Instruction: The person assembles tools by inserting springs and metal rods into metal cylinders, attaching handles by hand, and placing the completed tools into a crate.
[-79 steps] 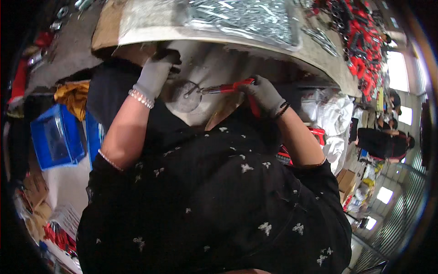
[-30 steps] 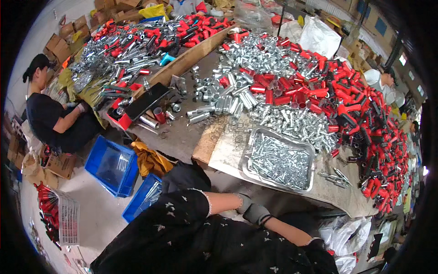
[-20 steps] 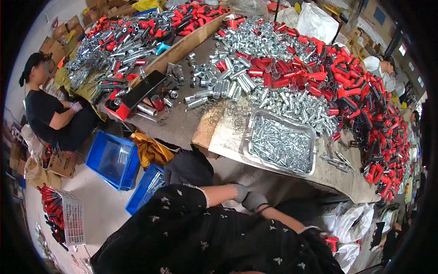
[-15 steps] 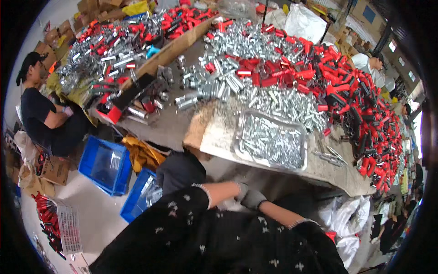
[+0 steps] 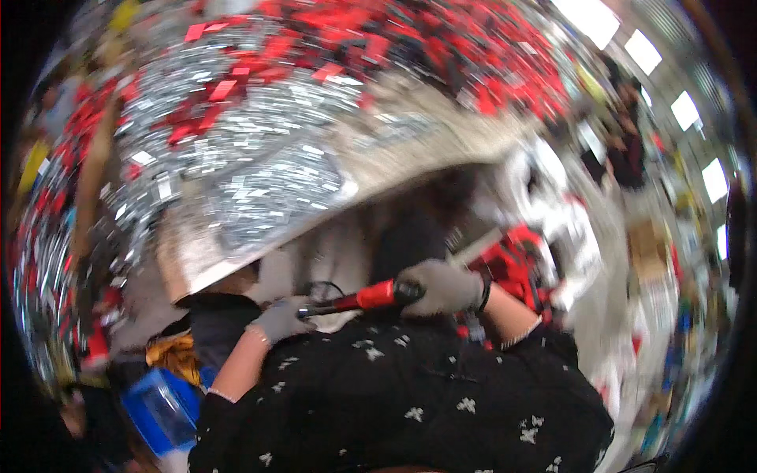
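Across my lap lies a red-and-black handled tool, roughly level, with a slim dark end toward the left. My gloved right hand is closed round its thick black end. At the slim end, my gloved left hand has its fingers closed on the tool. Motion blur hides the tool's exact kind. Beside my right forearm, red-and-black pieces lie heaped next to white sacking.
Ahead stands a worktable with a pale front edge. It bears a clear tray of small silver parts, silver metal pieces and red-and-black handles. A blue bin stands at lower left, near an orange-brown cloth.
The view has swung to the right, with blur. My hands were together at my lap; they are now apart, with the red-and-black tool between them.
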`<state>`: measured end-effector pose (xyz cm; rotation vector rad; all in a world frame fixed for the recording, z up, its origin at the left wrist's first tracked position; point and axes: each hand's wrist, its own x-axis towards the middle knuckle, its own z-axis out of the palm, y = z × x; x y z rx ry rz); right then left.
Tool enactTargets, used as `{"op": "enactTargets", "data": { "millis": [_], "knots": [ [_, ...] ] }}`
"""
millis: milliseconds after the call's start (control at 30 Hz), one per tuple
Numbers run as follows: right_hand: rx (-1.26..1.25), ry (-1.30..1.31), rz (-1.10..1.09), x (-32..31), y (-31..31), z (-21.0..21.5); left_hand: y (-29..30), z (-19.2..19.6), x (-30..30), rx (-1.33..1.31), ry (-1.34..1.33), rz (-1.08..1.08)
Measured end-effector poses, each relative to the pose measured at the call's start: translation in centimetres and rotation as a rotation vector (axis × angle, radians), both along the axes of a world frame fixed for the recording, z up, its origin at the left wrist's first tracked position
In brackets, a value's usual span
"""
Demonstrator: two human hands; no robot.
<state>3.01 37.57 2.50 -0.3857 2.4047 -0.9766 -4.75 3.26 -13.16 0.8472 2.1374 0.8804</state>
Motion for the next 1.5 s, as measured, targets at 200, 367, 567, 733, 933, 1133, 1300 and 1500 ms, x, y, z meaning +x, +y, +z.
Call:
{"op": "enactTargets", "data": {
  "millis": [200, 367, 567, 733, 933, 1133, 1300, 1500],
  "knots": [
    [0.098, 0.181, -0.372, 9.9, 1.5, -2.7, 3.8, -2.1, 0.9, 0.166, 0.26, 0.074],
    [-0.269, 0.306, -1.002, 19.7, 7.5, 5.2, 11.6, 7.0, 3.1, 0.274, 0.048, -0.122],
    [0.07, 0.478, -1.173, 30.7, 11.6, 11.6, 10.7, 7.3, 4.6, 0.439, 0.147, 0.02],
    [0.471, 0.364, -0.958, 24.9, 14.5, 4.3, 8.8, 6.2, 6.1, 0.343, -0.058, 0.122],
    [0.516, 0.279, -0.48, 15.5, 15.6, -11.9, 4.9, 6.2, 5.9, 0.354, 0.026, 0.265],
    [0.495, 0.168, -0.584, 15.1, 13.8, -10.1, -2.1, 4.5, 6.9, 0.34, -0.027, 0.536],
    [0.331, 0.135, -0.795, 14.9, 13.8, -2.9, -3.6, 3.9, 7.4, 0.302, 0.01, 0.591],
    [0.424, 0.286, -0.486, 13.6, 12.7, -10.1, -1.5, 3.0, 5.8, 0.306, -0.011, 0.532]
  ]
}}
